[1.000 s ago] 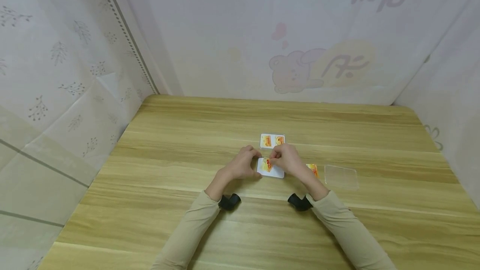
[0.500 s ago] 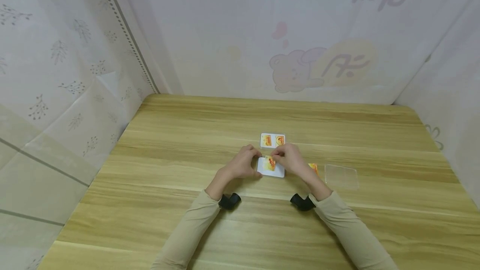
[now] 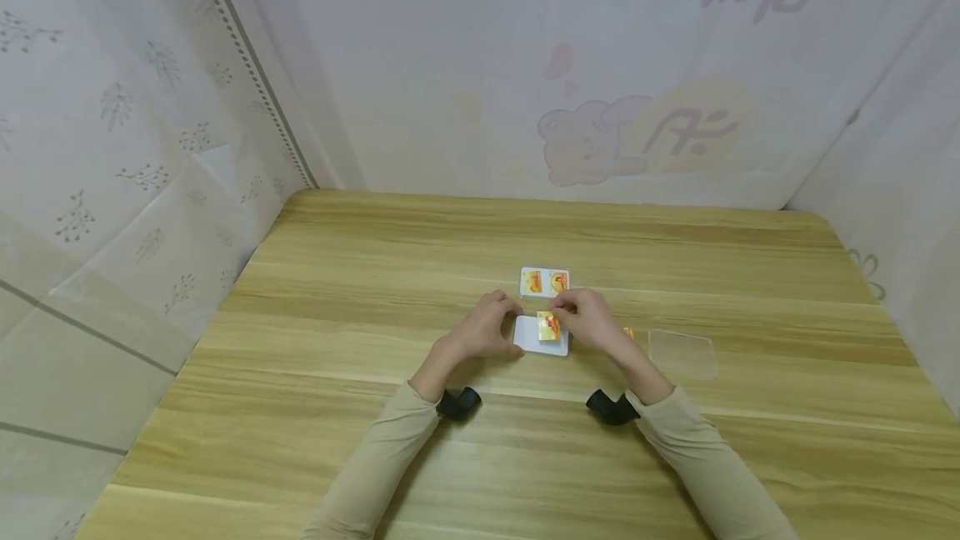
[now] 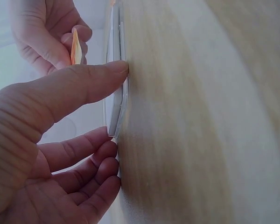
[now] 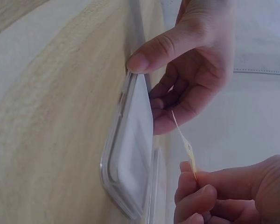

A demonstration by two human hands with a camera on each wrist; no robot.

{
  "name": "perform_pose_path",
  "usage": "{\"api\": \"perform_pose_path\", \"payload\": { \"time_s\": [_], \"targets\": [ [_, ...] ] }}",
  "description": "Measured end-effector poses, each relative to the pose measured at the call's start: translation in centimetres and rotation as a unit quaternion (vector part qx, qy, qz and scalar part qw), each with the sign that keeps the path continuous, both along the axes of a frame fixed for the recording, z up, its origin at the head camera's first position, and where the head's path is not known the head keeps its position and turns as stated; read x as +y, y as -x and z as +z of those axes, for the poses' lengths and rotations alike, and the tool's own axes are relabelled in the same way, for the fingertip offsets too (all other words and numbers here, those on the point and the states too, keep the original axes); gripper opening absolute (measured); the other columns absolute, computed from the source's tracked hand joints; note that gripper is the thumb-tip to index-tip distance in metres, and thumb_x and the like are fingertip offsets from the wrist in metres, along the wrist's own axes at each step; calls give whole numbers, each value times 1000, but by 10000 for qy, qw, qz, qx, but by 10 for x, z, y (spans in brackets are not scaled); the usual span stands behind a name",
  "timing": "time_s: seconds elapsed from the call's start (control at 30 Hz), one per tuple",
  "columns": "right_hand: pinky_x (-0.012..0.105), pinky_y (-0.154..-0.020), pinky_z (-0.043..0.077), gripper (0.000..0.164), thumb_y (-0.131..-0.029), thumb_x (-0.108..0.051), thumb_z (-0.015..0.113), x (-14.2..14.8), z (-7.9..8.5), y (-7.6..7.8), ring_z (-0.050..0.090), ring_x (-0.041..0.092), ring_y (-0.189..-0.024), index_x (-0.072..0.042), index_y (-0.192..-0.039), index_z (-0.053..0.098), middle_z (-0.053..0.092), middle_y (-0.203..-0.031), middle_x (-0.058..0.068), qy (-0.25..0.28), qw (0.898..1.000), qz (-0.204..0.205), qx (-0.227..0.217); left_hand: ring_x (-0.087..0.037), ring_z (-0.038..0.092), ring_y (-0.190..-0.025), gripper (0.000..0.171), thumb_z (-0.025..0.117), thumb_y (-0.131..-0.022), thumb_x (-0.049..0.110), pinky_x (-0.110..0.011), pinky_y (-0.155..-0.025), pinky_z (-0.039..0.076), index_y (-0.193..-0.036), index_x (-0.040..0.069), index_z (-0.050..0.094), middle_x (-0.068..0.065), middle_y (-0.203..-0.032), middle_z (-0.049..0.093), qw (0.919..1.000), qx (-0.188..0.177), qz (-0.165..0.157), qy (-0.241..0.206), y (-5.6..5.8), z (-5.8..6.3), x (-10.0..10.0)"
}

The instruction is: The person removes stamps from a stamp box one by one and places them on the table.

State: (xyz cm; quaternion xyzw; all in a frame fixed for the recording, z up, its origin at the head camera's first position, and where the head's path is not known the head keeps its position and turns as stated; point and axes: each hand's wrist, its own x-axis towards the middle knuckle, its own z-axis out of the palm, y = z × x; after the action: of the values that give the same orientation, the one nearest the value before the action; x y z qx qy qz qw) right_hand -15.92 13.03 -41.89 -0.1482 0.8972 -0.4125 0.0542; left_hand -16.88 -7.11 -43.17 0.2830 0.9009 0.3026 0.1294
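Observation:
A flat white rectangular block in a clear case (image 3: 528,337) lies on the table between my hands. My left hand (image 3: 487,328) grips its left end, thumb on the near edge and fingers at the far edge. In the right wrist view, the block's top (image 5: 136,154) is plain white. Just over its right half, my right hand (image 3: 587,319) pinches a small, thin orange-and-yellow printed piece (image 3: 548,327) between thumb and forefinger. Seen edge-on in the right wrist view, that printed piece (image 5: 188,148) is slightly bent and stands apart from the block.
Behind the block is a similar flat case (image 3: 536,281) topped with orange pictures. A clear plastic lid or tray (image 3: 682,354) lies to the right. Another orange printed piece (image 3: 629,332) is mostly hidden by my right wrist. A pale printed cloth (image 3: 420,90) hangs behind the wooden table (image 3: 390,273).
My right hand has moved slightly right with the printed piece, which has shifted from the block's left half to its right half and turned. My left hand has stayed in place.

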Motion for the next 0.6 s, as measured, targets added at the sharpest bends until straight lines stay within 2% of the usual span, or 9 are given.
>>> {"api": "perform_pose_path", "payload": {
  "time_s": [0.2,0.6],
  "targets": [
    [25,-58,41,11,-88,2,57,4,2,0,49,16,-67,7,-88,67,61,-76,10,-59,9997,-128,-189,-27,46,-105,52,83,-68,13,-37,-94,41,-111,-4,60,-12,-110,53,10000,-5,34,-12,0,-1,0],
    [23,-57,40,11,-88,3,57,17,4,-4,47,15,-66,7,-88,67,60,-75,9,-108,9995,-260,-149,-27,45,-103,52,83,-67,13,-38,-92,41,-110,-5,60,-12,-107,52,9999,97,-40,-65,-1,-1,-2]
  ]
}}
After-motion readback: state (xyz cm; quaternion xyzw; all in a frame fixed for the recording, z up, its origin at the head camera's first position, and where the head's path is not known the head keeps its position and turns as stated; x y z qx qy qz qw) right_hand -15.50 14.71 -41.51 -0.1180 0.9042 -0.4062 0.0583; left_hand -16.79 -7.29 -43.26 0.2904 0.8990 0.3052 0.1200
